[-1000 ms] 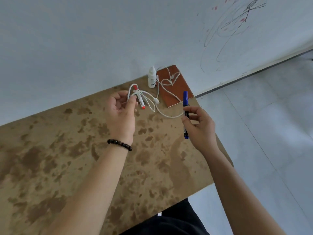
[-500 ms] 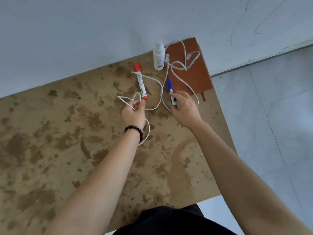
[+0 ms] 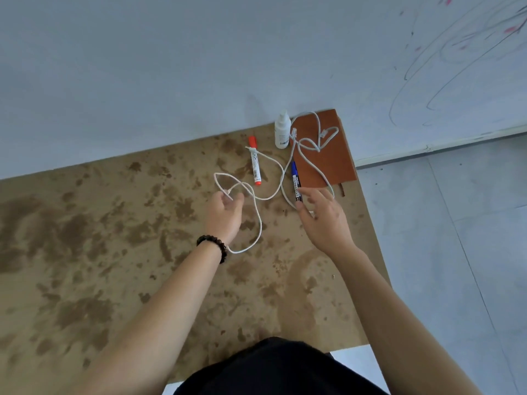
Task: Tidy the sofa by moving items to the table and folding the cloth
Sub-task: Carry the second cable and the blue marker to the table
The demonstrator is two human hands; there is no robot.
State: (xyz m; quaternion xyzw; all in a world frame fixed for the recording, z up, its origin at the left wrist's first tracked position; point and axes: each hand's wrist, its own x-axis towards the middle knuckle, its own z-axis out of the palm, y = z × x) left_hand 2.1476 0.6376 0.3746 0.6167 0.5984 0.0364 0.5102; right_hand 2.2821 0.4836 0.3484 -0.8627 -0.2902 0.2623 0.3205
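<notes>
Across the left of the table [image 3: 85,238] the stained board runs wide, and we judge there is room there for more things and for an arm to swing. Our left hand [image 3: 225,215] hovers low over it, fingers curled round the plug end of the white cable [image 3: 258,223], which loops back past the wrist and then snakes toward the wall. We take it the end is held so the slack lies flat rather than in a tangle.

Beyond lies the red marker [image 3: 255,166], with the cable touching it near the cap, then the white bottle [image 3: 282,131], upright by the wall. The blue marker [image 3: 296,183] lies just off the fingertips of our right hand [image 3: 325,223], which is spread and holds nothing.

The brown notebook [image 3: 328,161] fills the far right corner under coils of cable, close to the table's edge — a careless tug could drag things onto the floor [image 3: 456,252]. Sofa and cloth are out of view.
</notes>
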